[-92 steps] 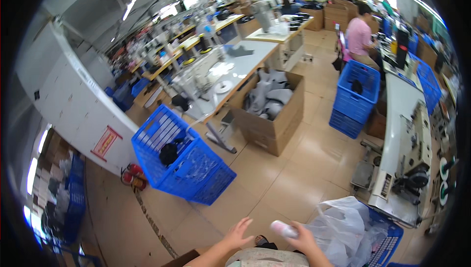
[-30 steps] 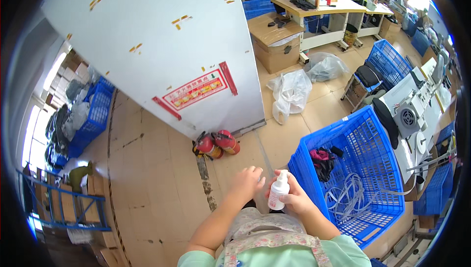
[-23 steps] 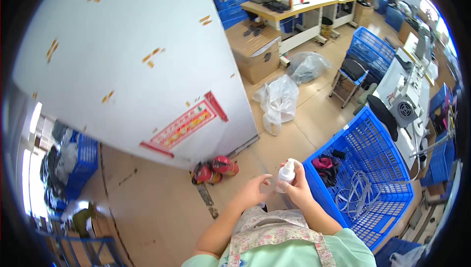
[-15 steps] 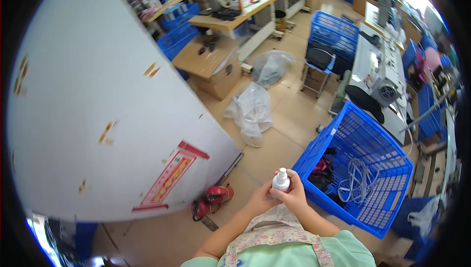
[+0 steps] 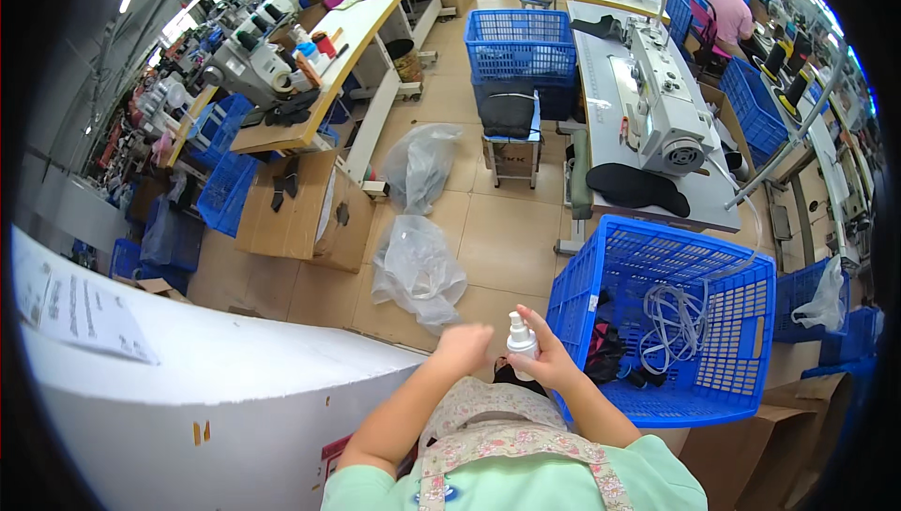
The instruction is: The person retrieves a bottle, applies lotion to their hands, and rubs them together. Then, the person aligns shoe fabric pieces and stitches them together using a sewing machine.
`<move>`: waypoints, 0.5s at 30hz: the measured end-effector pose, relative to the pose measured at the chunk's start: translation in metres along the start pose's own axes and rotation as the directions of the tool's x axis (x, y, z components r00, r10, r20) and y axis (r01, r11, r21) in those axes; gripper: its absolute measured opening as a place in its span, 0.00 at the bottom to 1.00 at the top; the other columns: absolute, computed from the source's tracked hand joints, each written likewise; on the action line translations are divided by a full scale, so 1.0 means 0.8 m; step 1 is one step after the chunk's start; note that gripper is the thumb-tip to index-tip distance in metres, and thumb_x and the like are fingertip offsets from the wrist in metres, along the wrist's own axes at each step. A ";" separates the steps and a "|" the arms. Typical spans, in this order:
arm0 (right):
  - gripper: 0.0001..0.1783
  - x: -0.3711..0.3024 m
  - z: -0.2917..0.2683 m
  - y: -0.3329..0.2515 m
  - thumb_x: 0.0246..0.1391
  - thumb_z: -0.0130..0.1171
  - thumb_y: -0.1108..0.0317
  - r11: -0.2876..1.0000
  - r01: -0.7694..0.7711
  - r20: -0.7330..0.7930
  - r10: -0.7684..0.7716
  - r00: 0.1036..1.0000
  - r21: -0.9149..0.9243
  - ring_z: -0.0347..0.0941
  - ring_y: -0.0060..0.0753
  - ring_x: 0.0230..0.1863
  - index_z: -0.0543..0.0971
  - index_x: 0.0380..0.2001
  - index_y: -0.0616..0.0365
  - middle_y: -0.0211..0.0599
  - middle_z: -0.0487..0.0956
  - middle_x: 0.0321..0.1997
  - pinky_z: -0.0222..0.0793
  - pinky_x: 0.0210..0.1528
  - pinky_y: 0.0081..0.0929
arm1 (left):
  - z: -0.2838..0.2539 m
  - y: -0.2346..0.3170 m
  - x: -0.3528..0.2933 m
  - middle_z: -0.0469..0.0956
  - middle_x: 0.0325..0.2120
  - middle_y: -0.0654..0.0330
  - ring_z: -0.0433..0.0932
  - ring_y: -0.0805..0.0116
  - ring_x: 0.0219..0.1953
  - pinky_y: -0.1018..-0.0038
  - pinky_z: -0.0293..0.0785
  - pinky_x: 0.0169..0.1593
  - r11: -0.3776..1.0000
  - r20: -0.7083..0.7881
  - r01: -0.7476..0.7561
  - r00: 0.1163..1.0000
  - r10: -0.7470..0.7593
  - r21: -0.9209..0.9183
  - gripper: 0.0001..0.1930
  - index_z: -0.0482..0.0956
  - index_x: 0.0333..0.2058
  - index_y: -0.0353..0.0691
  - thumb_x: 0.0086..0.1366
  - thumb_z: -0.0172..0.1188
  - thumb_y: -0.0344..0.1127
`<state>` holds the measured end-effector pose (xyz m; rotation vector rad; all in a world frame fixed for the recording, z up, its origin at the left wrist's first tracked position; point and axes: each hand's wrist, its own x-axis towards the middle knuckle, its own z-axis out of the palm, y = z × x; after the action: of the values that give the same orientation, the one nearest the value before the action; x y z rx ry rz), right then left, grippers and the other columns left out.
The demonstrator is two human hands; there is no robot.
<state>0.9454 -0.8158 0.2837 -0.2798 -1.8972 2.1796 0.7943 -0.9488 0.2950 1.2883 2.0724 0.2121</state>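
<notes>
A small white spray bottle (image 5: 521, 335) with a pump top stands upright in my right hand (image 5: 549, 356). The fingers of that hand are closed around the bottle, one reaching up along its pump. To its left, my left hand (image 5: 465, 347) is curled into a fist, apart from the bottle and slightly blurred. What lies inside the fist, if anything, is hidden.
A big blue basket (image 5: 601, 258) with white cord (image 5: 671, 323) and dark items is close on my right. Sewing machines (image 5: 666, 103) stand beyond. A white panel (image 5: 282, 366) runs along my left. Crumpled plastic bags (image 5: 418, 272) and a cardboard box (image 5: 305, 211) lie ahead.
My left hand has come off the bottle and moved left as a fist; my right hand keeps the bottle. The view has turned right, away from the white panel.
</notes>
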 end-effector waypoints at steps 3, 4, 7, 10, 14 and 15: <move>0.45 0.032 -0.005 -0.010 0.51 0.67 0.66 0.979 -0.060 0.046 0.070 0.996 -0.196 0.74 0.31 0.46 0.59 0.71 0.46 0.41 0.74 0.55 0.71 0.48 0.29 | -0.028 -0.003 0.059 0.79 0.37 0.58 0.80 0.57 0.43 0.62 0.76 0.42 0.921 -0.144 0.005 0.988 0.055 0.390 0.17 0.76 0.43 0.42 0.55 0.63 0.38; 0.44 0.044 -0.006 -0.015 0.49 0.66 0.64 0.934 0.007 0.059 0.015 0.998 -0.358 0.76 0.38 0.41 0.61 0.70 0.44 0.44 0.74 0.48 0.72 0.43 0.32 | -0.036 -0.005 0.079 0.79 0.37 0.58 0.80 0.56 0.44 0.61 0.76 0.42 0.902 -0.138 -0.034 0.985 0.103 0.431 0.16 0.76 0.42 0.42 0.55 0.62 0.39; 0.43 0.091 -0.007 -0.025 0.49 0.65 0.62 0.824 -0.031 0.062 0.080 0.995 -0.566 0.75 0.47 0.36 0.63 0.69 0.41 0.46 0.73 0.42 0.72 0.40 0.36 | -0.063 -0.020 0.136 0.78 0.41 0.58 0.79 0.57 0.46 0.60 0.76 0.43 0.896 -0.070 -0.076 0.991 0.118 0.438 0.15 0.75 0.43 0.42 0.58 0.59 0.40; 0.40 0.147 -0.007 -0.029 0.49 0.64 0.60 0.809 -0.109 -0.023 0.118 0.993 -0.577 0.75 0.48 0.34 0.65 0.67 0.41 0.45 0.74 0.41 0.73 0.40 0.38 | -0.092 -0.049 0.175 0.78 0.40 0.58 0.79 0.57 0.46 0.60 0.77 0.44 0.917 0.016 -0.142 0.989 0.147 0.372 0.15 0.75 0.44 0.42 0.58 0.59 0.39; 0.37 0.225 0.001 -0.023 0.48 0.65 0.63 0.806 -0.134 -0.094 0.098 0.991 -0.576 0.75 0.47 0.34 0.68 0.64 0.46 0.46 0.75 0.39 0.72 0.39 0.37 | -0.134 -0.095 0.216 0.79 0.39 0.58 0.79 0.57 0.46 0.62 0.77 0.43 0.935 -0.025 -0.117 0.991 0.133 0.334 0.14 0.75 0.42 0.42 0.58 0.59 0.39; 0.37 0.246 0.002 -0.021 0.48 0.66 0.64 0.811 -0.138 -0.119 0.085 0.989 -0.568 0.74 0.46 0.33 0.69 0.63 0.48 0.46 0.75 0.38 0.71 0.38 0.36 | -0.147 -0.106 0.229 0.79 0.38 0.58 0.79 0.57 0.45 0.62 0.77 0.43 0.933 -0.025 -0.116 0.991 0.132 0.341 0.14 0.75 0.42 0.43 0.58 0.59 0.39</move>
<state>0.7585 -0.7561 0.3028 -0.5948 -2.5018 1.5529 0.6078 -0.8126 0.2602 1.6364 2.1334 -0.0652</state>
